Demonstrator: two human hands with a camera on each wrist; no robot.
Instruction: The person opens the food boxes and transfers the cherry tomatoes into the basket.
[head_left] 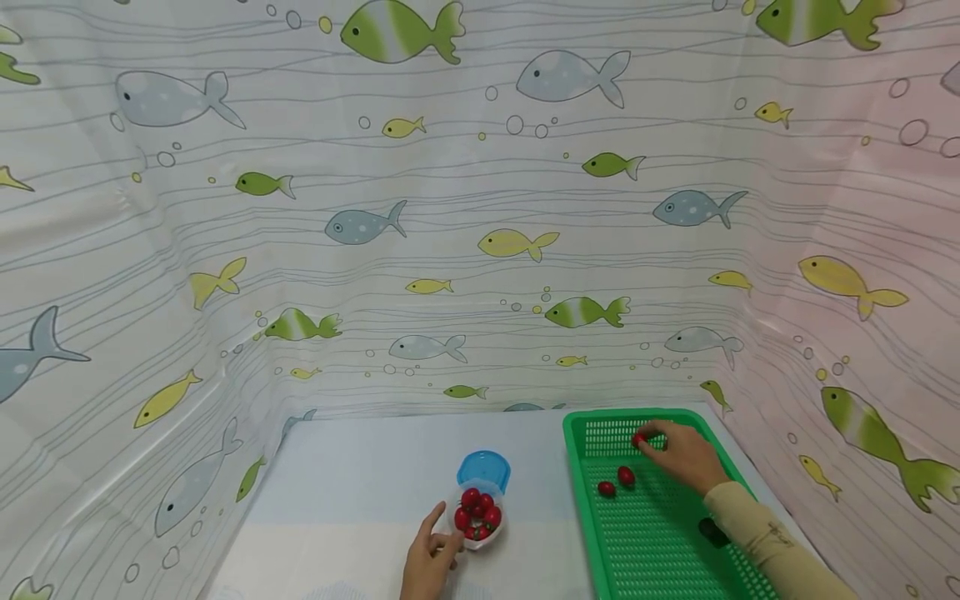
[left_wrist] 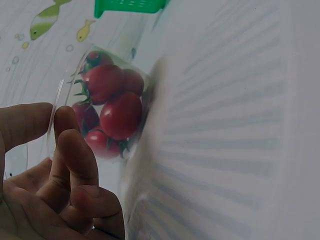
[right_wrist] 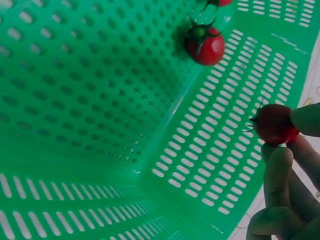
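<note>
In the head view, my right hand [head_left: 681,457] is over the far end of the green basket [head_left: 581,500]. Its thumb and fingertips pinch a red cherry tomato [right_wrist: 274,123] with a green stem cap, held near the slotted basket wall in the right wrist view. Two more cherry tomatoes [head_left: 626,476] lie on the basket floor. My left hand [head_left: 431,557] is at the near left side of a small clear container [head_left: 487,543], its fingertips pinching the rim. Several cherry tomatoes [left_wrist: 121,116] with green stems fill that container.
A blue lid [head_left: 483,468] lies just behind the clear container. The white table [head_left: 337,500] has the basket along its right side. A fish-patterned curtain [head_left: 465,317] stands around the back and sides.
</note>
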